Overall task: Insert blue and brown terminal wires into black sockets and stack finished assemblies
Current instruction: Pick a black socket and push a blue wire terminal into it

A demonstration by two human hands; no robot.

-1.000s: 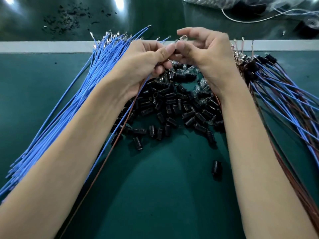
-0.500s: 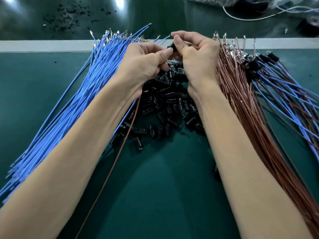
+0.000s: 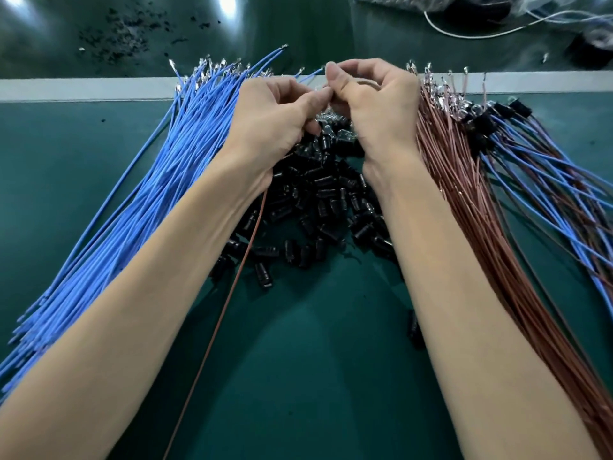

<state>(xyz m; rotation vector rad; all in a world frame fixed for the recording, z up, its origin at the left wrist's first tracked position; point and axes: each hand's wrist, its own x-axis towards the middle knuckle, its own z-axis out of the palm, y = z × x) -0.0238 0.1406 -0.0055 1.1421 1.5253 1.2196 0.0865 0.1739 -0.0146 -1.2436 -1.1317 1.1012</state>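
My left hand (image 3: 275, 121) and my right hand (image 3: 374, 104) meet above a heap of black sockets (image 3: 318, 207) on the green mat. The left hand pinches a brown wire (image 3: 232, 290) that trails down under my left forearm towards me. The right hand's curled fingers pinch a small part at the fingertips, mostly hidden; it looks like a socket. A fan of blue wires (image 3: 139, 210) lies to the left. A bundle of brown wires (image 3: 471, 207) lies to the right. Finished assemblies (image 3: 544, 167) with black sockets lie at the far right.
A pale strip (image 3: 83, 89) marks the mat's far edge. Beyond it lie dark crumbs (image 3: 122, 31), a white cable (image 3: 471, 31) and plastic bags. One stray socket (image 3: 414, 330) lies beside my right forearm. Bare green mat (image 3: 298, 376) lies between my forearms.
My right hand moved left off the brown bundle and met the left hand over the sockets. The blue wire that hung below my left hand a second ago is gone.
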